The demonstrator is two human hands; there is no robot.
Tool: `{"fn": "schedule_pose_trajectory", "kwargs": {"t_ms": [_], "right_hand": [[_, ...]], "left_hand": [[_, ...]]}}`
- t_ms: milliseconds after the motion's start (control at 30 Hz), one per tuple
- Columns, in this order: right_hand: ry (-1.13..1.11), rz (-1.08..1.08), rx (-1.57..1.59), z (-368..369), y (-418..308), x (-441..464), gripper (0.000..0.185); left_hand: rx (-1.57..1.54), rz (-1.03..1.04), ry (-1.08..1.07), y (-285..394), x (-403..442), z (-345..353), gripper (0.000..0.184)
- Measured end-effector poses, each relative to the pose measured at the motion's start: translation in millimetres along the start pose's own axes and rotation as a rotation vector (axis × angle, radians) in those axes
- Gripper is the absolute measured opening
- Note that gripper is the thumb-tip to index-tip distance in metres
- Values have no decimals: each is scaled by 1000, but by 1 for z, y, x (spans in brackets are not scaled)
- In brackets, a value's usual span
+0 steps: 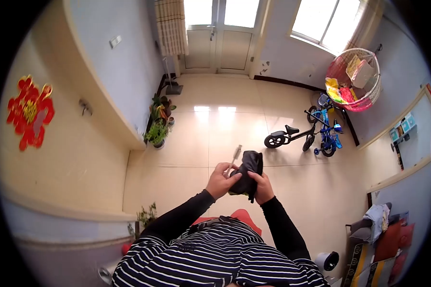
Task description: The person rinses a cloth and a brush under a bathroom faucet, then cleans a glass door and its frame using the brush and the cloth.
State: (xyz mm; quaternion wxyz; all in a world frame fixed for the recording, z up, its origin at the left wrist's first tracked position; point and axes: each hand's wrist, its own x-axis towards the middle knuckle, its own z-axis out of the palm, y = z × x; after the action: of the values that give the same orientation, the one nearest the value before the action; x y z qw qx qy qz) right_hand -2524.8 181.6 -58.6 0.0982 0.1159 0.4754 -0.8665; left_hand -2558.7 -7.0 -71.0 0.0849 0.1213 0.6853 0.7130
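Observation:
Both hands are in front of my body in the head view, around a soft black item (249, 173) with a little yellow-green at its lower edge. Its folded shape could be a shoe or a pouch; I cannot tell which. My left hand (220, 180) is closed, gripping the item's left side with the thumb on top. A slim pale stick-like tool (236, 153), perhaps a brush, also sticks up from the left fingers. On the right side, my right hand (261, 186) is closed on the same black item, thumb on its face and other fingers hidden behind.
Beyond the hands, a black balance bike (292, 136) and a blue child's bike (327, 136) stand on the tiled floor. A hanging basket chair (353, 79) is behind them. Potted plants (158, 130) and a dustpan (174, 89) line the left wall. Cloth items (378, 220) lie at lower right.

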Motion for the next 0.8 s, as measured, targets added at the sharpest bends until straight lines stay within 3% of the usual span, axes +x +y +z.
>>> {"fn": "schedule_pose_trajectory", "kwargs": {"t_ms": [167,233,367,533,667,800], "right_hand": [[-47,56,169,-35,-39,108,37],[-72,57,195,-47,-52,159,37],[-138,88,196,-41,-98,270,38],[-291,227,87,-8,-149,404,40],[-372,289,44,9,-161,506,42],[-304,342,71,18,-177,609,41]], "left_hand": [[-87,-111,-133,-43,133,5,35],[-59,-133,-178,-31,180,4,36],[-188,-134,-100,-33,280,-11,37],[-165,-14,100,-34,387,-51,38],[-71,-79,228,-41,460,-89,39],[-80,-78,252,-58,549,-120,36]]}}
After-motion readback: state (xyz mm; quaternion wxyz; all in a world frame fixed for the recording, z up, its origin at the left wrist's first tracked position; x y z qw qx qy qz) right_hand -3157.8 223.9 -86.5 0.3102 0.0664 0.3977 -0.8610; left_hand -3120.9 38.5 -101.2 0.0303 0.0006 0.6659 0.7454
